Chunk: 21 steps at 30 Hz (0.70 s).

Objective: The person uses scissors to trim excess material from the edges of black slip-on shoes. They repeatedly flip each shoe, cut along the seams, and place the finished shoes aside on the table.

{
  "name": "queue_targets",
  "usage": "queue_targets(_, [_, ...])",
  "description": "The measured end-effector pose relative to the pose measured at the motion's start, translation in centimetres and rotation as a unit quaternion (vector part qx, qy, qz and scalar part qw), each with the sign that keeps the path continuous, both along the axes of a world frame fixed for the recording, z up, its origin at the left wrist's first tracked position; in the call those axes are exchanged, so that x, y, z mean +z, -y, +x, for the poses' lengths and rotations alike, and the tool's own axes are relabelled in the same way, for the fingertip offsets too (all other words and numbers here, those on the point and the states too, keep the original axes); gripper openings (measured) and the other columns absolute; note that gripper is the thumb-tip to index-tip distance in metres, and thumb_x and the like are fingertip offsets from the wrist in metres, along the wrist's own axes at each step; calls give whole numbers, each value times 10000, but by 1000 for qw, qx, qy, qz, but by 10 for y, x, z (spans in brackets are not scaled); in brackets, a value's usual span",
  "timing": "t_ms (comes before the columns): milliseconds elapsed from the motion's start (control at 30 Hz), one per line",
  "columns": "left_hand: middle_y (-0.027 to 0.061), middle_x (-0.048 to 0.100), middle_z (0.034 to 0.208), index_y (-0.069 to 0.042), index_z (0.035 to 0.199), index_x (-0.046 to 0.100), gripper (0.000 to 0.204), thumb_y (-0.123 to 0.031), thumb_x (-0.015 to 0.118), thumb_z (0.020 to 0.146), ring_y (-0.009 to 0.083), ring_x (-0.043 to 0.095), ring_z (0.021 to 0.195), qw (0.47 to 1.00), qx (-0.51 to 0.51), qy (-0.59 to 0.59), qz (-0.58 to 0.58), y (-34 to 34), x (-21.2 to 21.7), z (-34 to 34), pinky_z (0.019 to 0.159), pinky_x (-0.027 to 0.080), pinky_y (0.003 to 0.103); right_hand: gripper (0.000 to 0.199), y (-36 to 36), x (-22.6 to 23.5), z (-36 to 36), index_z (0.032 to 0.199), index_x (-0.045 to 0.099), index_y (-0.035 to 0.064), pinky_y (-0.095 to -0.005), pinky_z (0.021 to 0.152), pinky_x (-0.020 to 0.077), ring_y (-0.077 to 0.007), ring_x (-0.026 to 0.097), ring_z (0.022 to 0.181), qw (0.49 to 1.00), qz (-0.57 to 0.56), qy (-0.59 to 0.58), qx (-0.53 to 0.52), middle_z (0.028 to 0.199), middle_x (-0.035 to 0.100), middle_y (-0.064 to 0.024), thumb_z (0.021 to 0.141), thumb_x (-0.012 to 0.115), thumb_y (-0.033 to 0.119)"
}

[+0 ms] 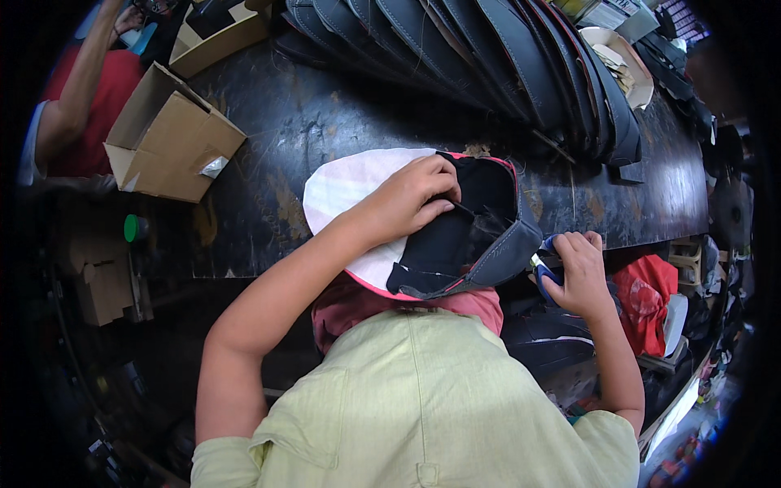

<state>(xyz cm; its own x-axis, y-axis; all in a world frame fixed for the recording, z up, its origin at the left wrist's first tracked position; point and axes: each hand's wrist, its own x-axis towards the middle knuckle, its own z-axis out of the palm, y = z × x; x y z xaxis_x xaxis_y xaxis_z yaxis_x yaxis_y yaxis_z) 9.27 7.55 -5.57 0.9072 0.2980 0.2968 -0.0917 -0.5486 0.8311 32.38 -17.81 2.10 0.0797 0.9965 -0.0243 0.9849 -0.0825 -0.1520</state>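
Has in the middle of the scene a sewn dark piece (pixel 431 254), open side up, lying across the near edge of the desk (pixel 268 138) and jutting out over it toward the body. Shows a black lining inside, a stitched grey wall on the right, pinkish-red trim along parts of the rim, and a white-and-pink panel (pixel 351 183) spread out on the left.

Reaches the left grip (pixel 416 193) across that panel from the near left, thumb and bent fingers drawn together, pinching a thin dark strip (pixel 463 209) above the lining. Cannot tell whether the strip belongs to the lining or lies loose.

Closes the right grip (pixel 579 272) around blue-handled scissors (pixel 546 283), just beside the right wall of the piece. Cannot tell whether the blades touch it, nor how far apart they stand.

Has at the far middle and right of the desk a row of dark stitched panels (pixel 496 73), leaning close against one another, some with red edges. Has beyond their right end a pale tray (pixel 642 91) with scraps in it. Shows on the left an open cardboard box (pixel 183 150) and, farther left, a co-worker in red (pixel 93 110). Has below the desk's right side a red bag (pixel 644 297).
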Motion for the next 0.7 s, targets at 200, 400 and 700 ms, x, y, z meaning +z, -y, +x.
queue_targets(200, [109, 595, 1201, -45, 940, 709, 101, -49, 767, 857, 284, 610, 1126, 999, 30, 16, -10, -2, -3, 3, 981, 495, 375, 472, -18, -8, -14, 1045, 609, 51, -488, 924, 385, -314, 584, 937, 998, 31, 51, 22, 939, 588, -112, 689, 768, 319])
queue_targets(400, [109, 553, 1243, -42, 930, 720, 101, -49, 778, 848, 261, 598, 1131, 998, 60, 16, -31, 1, -4, 3, 1014, 478, 363, 534, -30, -18, -25, 1111, 629, 30, -488, 920, 379, -293, 592, 958, 998, 37, 56, 18, 966, 606, -105, 694, 776, 330])
queue_targets(700, [106, 535, 1239, -35, 907, 727, 81, -43, 778, 845, 243, 581, 1150, 996, 69, 12, -59, 3, -3, 4, 1044, 457, 359, 461, -28, -19, -18, 1059, 626, 89, -477, 895, 379, -264, 610, 948, 997, 24, 63, 30, 942, 621, -63, 687, 813, 287])
